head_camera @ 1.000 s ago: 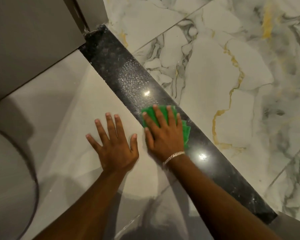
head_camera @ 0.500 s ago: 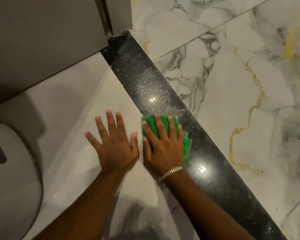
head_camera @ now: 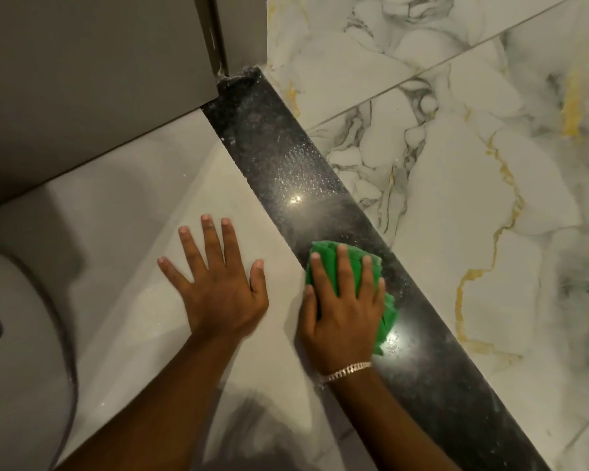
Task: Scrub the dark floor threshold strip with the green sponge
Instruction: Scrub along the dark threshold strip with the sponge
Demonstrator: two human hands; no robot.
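Head view: right hand [head_camera: 342, 311] is pressing the sponge [head_camera: 385, 309] flat-fingered onto the strip [head_camera: 276, 164] at centre frame. Left hand [head_camera: 218, 287] is lying spread on the tile [head_camera: 123, 239], grasping nothing.

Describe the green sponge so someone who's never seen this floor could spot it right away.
Find the dark floor threshold strip running diagonally between the plain pale tiles and the gold-veined marble tiles. Partway along it, the right hand presses flat on the green sponge. It is the only bright green thing here.
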